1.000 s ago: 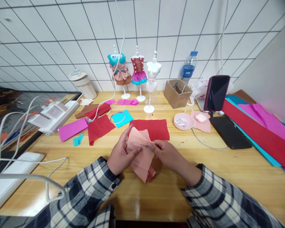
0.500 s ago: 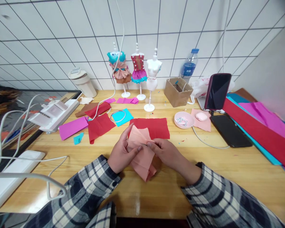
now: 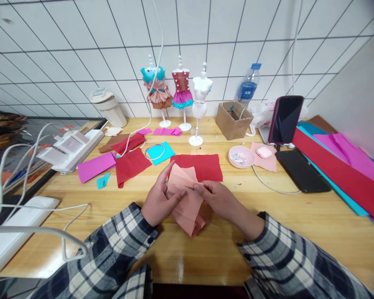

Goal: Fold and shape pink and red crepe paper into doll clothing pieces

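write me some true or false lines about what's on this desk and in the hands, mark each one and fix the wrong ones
1. The left hand and the right hand both hold the salmon-pink sheet. True.
2. The purple skirt is on the rightmost mannequin. False: it is on the middle mannequin.
3. The pink bowl holds small shiny pieces. True.
4. The blue-capped bottle lies on its side. False: it stands behind the cardboard box.
5. The thin ring lies partly over the bright blue sheet. True.
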{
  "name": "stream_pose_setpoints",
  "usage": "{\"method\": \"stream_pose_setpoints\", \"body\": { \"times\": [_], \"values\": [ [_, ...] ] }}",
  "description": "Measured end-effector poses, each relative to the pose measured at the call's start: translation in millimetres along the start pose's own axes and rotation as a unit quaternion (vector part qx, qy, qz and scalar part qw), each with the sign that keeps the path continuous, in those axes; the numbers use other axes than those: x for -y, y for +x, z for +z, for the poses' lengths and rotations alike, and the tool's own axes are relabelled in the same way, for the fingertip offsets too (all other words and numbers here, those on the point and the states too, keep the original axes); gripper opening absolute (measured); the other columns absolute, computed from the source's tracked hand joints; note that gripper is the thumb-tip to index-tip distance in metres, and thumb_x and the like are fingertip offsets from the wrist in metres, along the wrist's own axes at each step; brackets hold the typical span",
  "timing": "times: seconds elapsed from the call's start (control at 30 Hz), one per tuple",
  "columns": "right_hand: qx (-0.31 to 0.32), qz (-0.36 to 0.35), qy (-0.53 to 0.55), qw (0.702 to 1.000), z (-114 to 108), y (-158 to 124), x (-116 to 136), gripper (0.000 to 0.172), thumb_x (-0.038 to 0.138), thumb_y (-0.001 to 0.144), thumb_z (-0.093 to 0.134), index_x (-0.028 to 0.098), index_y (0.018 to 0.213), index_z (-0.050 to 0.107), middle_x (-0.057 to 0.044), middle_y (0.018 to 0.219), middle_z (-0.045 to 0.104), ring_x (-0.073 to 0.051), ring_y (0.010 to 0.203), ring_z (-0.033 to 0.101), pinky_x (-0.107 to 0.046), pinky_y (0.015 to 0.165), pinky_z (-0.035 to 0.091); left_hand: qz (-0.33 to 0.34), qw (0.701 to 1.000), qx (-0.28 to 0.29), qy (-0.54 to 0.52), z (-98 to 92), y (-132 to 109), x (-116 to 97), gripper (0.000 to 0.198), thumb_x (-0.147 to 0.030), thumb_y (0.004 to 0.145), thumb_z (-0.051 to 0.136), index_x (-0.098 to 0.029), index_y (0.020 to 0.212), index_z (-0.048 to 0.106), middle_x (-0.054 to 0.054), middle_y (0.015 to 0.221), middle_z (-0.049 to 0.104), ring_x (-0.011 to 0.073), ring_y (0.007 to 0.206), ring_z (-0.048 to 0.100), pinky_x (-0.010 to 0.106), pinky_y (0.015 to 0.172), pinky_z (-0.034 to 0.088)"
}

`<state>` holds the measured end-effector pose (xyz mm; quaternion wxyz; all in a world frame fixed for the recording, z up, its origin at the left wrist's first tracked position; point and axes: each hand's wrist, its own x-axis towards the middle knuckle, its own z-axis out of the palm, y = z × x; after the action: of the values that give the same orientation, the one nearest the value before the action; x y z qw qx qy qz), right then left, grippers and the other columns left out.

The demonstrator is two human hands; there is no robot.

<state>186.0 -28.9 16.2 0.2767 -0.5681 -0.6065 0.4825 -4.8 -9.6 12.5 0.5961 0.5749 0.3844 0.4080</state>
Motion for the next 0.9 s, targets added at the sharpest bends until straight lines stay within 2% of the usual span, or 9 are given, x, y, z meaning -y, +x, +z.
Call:
{"method": "stream_pose_setpoints", "body": {
  "times": [0.4,0.57,0.73,0.9],
  "values": [
    [0.003,-0.007,0.004,1.0,0.8,0.4,2.1,0.037,0.046,0.091,0.049,0.016,0.088,0.07,-0.002,0.075,0.066,-0.014,0.066,0.055,-0.024,0.058,0.035,-0.008,1.0,0.004,-0.001,0.7,-0.3,-0.5,0.092,-0.029,0.079,0.072,-0.022,0.151,0.014,0.017,0.138,0.053,0.0313,0.12,0.058,0.043,0.096,0.053],
    [0.003,-0.012,-0.003,1.0,0.3,0.4,1.2,0.036,0.045,0.091,0.049,0.016,0.09,0.071,-0.001,0.075,0.066,-0.014,0.066,0.055,-0.024,0.058,0.034,-0.011,1.0,0.004,-0.007,1.2,-0.5,0.1,0.094,-0.03,0.079,0.072,-0.023,0.151,0.013,0.016,0.135,0.056,0.0315,0.118,0.06,0.044,0.094,0.054],
    [0.002,-0.018,-0.009,1.0,1.0,1.4,-2.7,0.039,0.047,0.092,0.047,0.015,0.084,0.068,-0.002,0.075,0.066,-0.014,0.066,0.055,-0.024,0.058,0.034,-0.009,1.0,0.001,-0.009,1.6,0.0,-0.7,0.091,-0.028,0.079,0.072,-0.021,0.15,0.016,0.017,0.14,0.051,0.0317,0.121,0.057,0.043,0.097,0.052],
    [0.003,-0.027,-0.009,1.0,1.5,-0.2,-0.7,0.041,0.05,0.092,0.047,0.015,0.084,0.067,-0.003,0.077,0.068,-0.016,0.069,0.058,-0.025,0.06,0.037,-0.019,0.999,0.015,-0.024,1.3,-0.1,0.0,0.091,-0.028,0.079,0.073,-0.022,0.149,0.016,0.017,0.133,0.058,0.0314,0.115,0.062,0.042,0.092,0.056]
  ]
}}
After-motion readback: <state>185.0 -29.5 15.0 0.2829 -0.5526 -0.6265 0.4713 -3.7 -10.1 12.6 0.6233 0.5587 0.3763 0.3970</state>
